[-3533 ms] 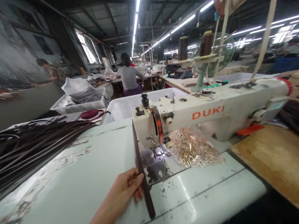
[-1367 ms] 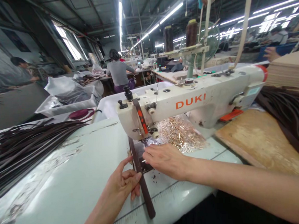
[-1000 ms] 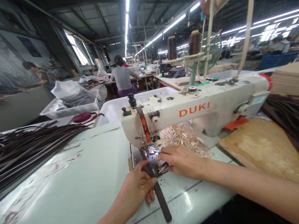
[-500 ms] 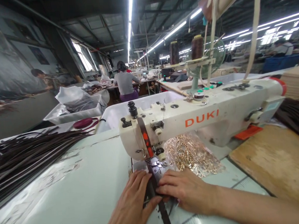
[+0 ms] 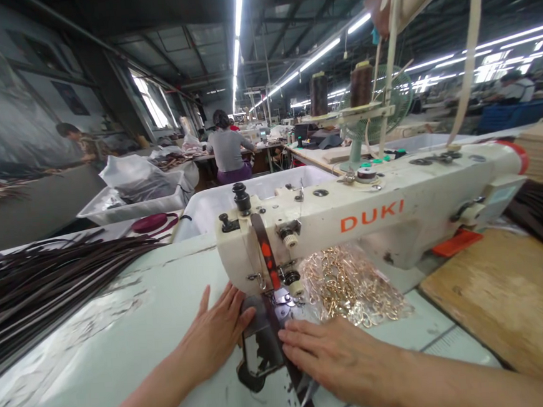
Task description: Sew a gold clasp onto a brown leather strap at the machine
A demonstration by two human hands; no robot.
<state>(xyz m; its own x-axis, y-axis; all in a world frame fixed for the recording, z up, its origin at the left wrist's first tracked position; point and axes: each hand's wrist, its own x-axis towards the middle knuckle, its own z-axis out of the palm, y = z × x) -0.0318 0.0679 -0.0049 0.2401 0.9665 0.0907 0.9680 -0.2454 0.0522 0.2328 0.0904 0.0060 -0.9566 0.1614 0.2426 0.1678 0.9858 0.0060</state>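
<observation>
A dark strap [image 5: 294,377] runs from the table's front edge up under the needle area of a white sewing machine [image 5: 311,225]. My left hand [image 5: 218,333] lies on the table left of the machine head, fingers spread. Its fingertips are beside the dark machine plate [image 5: 256,317], apart from the strap. My right hand [image 5: 333,355] rests along the strap's right edge, its fingers stretched out and close together; the thumb is hidden. A pale pointed piece [image 5: 309,390] shows beneath the right hand, its kind unclear. Left of the strap is an uncovered opening [image 5: 259,352] in the machine bed.
A clear bag of gold-coloured metal hardware [image 5: 348,285] lies behind my right hand. Many dark strips [image 5: 61,276] are heaped on the left. A worn board [image 5: 504,298] lies right. Behind the machine are a white bin [image 5: 206,208] and a seated person [image 5: 229,147].
My left hand has let go of the strap and moved left and away, its fingers spreading. My right hand stays at the strap, its fingers now straighter. The opening in the bed is now uncovered.
</observation>
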